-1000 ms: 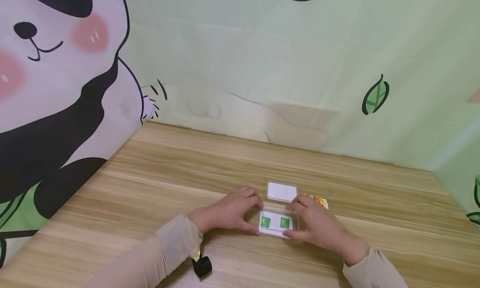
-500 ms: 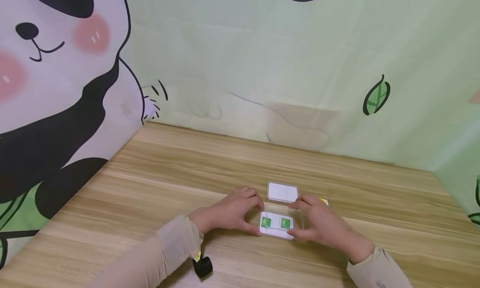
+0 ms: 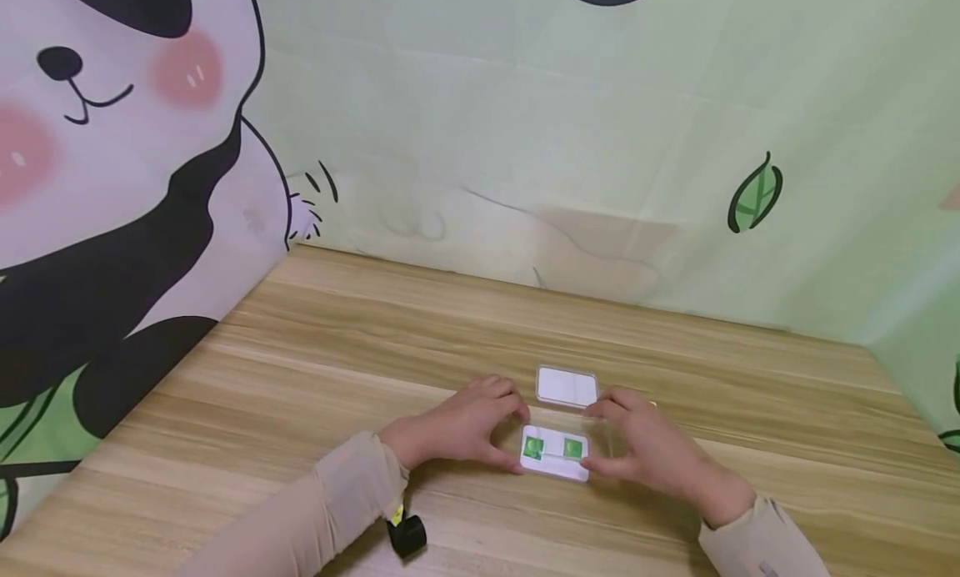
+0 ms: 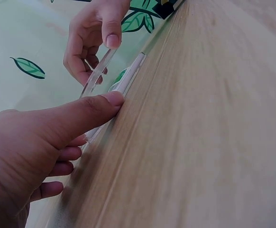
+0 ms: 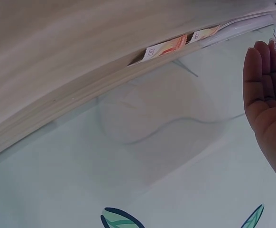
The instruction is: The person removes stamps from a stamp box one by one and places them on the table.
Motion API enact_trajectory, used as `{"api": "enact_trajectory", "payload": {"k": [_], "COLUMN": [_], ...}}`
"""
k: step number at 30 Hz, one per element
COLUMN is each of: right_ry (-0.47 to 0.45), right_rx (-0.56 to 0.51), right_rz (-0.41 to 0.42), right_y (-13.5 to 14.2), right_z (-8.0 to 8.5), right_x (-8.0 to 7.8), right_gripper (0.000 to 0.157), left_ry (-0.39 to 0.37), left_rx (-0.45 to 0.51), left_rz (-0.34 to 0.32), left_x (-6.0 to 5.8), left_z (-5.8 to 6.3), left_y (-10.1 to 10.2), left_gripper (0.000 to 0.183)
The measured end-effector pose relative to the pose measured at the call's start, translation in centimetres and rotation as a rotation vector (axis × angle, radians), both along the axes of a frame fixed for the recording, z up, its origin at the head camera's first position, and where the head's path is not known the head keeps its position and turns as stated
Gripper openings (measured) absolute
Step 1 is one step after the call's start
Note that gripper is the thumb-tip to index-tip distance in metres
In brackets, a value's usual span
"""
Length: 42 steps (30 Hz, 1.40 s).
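Observation:
A small flat white case (image 3: 553,470) with two green squares lies low on the wooden table in front of me. My left hand (image 3: 468,423) holds its left end, thumb at the near edge and fingers at the far edge. The left wrist view shows the thumb pressed on the white rim. My right hand (image 3: 647,444) grips a clear plastic lid (image 4: 97,73) between thumb and fingers. That lid tilts up at the right, apart from the white base (image 4: 132,71) there, and overlaps the case in the head view.
Another clear-edged white case (image 3: 566,386) lies just behind. Orange and white packets (image 5: 169,47) lie on the table, mostly hidden behind my right hand in the head view. A black device (image 3: 407,536) is at my left wrist. A printed fabric wall (image 3: 450,143) borders the table.
My right hand has shifted slightly right with the clear lid, whose right side now sits farther out from the white base. The left hand stays at the left end. The packets have become more hidden.

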State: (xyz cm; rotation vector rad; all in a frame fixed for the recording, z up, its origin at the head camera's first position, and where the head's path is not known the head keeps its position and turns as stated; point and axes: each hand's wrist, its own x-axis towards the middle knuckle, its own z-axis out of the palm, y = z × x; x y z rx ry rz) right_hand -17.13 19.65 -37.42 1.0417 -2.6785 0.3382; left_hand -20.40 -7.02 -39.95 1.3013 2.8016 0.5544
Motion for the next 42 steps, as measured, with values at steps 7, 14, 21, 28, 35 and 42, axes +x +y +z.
{"api": "enact_trajectory", "payload": {"k": [7, 14, 21, 28, 35, 42], "right_ry": [-0.018, -0.017, -0.043, -0.067, -0.057, -0.073], "right_rx": [-0.004, -0.019, -0.031, -0.011, -0.027, -0.062], "right_rz": [-0.018, -0.006, -0.019, -0.038, -0.016, 0.021], "right_y": [0.2, 0.4, 0.8, 1.2, 1.7, 2.2], "right_z": [-0.1, 0.1, 0.3, 0.5, 0.7, 0.7], "right_x": [-0.3, -0.2, -0.3, -0.4, -0.6, -0.9], "right_gripper": [0.050, 0.048, 0.050, 0.051, 0.051, 0.048], "left_ry": [-0.001, -0.003, 0.002, -0.001, 0.003, -0.005], "left_rx": [-0.001, -0.002, -0.004, -0.013, -0.021, -0.014], "left_rz": [-0.003, -0.004, -0.005, -0.002, 0.001, 0.001], "left_x": [0.0, 0.1, -0.1, 0.0, -0.1, 0.1], "left_z": [0.0, 0.0, -0.1, 0.0, -0.1, 0.1], "left_y": [0.0, -0.1, 0.0, 0.0, 0.0, 0.0], "left_gripper": [0.054, 0.054, 0.054, 0.054, 0.054, 0.054]}}
